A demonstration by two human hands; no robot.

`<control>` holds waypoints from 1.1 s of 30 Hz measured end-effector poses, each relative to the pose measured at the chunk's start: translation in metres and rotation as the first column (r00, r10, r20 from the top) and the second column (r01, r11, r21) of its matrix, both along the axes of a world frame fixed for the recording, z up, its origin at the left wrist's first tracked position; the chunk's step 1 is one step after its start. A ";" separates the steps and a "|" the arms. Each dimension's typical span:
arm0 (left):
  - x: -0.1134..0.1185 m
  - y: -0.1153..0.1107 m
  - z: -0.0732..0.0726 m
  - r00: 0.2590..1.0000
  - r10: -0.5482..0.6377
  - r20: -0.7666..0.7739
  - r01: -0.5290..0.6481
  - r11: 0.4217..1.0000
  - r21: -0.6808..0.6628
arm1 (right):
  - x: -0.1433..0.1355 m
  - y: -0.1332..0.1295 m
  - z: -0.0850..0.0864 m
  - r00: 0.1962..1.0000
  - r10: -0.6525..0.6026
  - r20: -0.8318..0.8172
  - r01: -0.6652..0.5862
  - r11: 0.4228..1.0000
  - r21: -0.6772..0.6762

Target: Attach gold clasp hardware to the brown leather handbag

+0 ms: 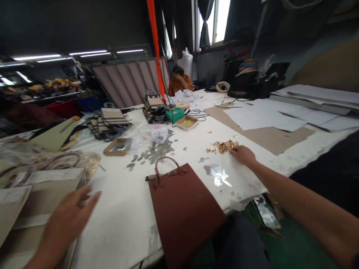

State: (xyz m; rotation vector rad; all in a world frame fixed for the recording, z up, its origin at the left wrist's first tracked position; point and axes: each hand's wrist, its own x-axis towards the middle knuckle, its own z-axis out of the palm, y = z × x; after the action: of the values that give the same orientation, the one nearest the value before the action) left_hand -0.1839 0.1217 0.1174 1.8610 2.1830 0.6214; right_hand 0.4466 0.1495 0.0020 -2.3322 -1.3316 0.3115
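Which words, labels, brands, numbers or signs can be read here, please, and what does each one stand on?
None can be read.
Clear plastic bag: pinkish marks, too blurred to identify as print.
White strip on the beige panel: any marks are too blurred.
Reddish-brown handbag and gold-coloured metal pieces: no legible lettering.

The reddish-brown handbag (185,209) at bottom centre looks smooth and matt, like leather. Right of centre, gold-coloured fittings (225,146) gleam like polished metal; the silvery plates (217,171) below glint too. Left of centre, clear plastic bags (158,132) look crinkled and glossy.
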 end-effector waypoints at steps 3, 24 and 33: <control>0.040 -0.016 -0.040 0.987 -0.162 0.018 0.163 0.986 -0.045 | -0.003 0.001 -0.007 0.999 0.041 0.024 -0.040 0.999 -0.029; 0.173 -0.046 -0.123 0.764 -0.008 0.645 -0.120 0.981 0.155 | -0.294 -0.085 0.014 0.090 0.413 -0.906 -0.343 0.867 0.362; 0.162 -0.062 -0.127 0.209 0.154 0.966 -0.194 0.975 -0.113 | -0.302 -0.086 0.005 0.564 0.504 -0.654 -0.433 0.855 0.285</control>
State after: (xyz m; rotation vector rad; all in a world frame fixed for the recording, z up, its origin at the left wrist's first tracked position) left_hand -0.0223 0.0595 -0.0100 0.6735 1.3965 1.3939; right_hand 0.1443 0.0630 0.0066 -1.4340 -1.4510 1.1672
